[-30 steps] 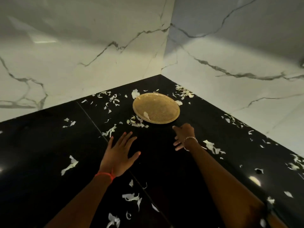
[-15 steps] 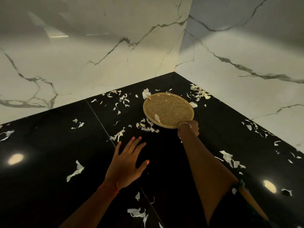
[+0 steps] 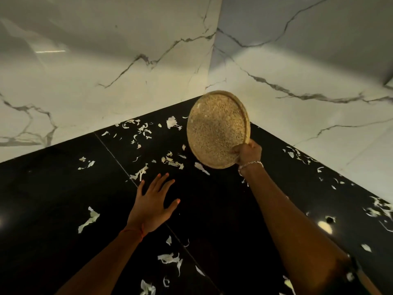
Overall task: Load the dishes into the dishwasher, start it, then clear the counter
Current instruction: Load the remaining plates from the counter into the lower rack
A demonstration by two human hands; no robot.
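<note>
Walls [image 3: 106,60]: pale veined marble, meeting in a corner at upper centre of the frame.
Counter [image 3: 53,199]: glossy black, filling the lower half. Hard surface, so a dropped dish would land badly.
Plate [image 3: 217,128]: round, tan, speckled, with a raised rim. It is in the air right of centre, clear of the counter and tipped steeply on edge, its face turned to the left.
Plate, handling: judged stiff, and light enough for one hand, since one rim grip carries it. The finish looks matte, so it is probably not slippery. I cannot tell the material, so treat it as breakable.
Plate, hold point: the rim. A second hand on the opposite edge would steady it for carrying.
Right hand [image 3: 247,153]: gripping the plate's lower right rim with curled fingers.
Left hand [image 3: 152,204]: holding nothing, fingers straight and spread, palm down, low in the centre of the frame. I cannot tell whether it touches the counter.
Scraps [image 3: 140,173]: thin white shreds scattered across the counter, thickest below the plate. Judged to be leftovers for the counter-clearing step.
Bracelet [image 3: 249,165]: a chain on the right wrist.
</note>
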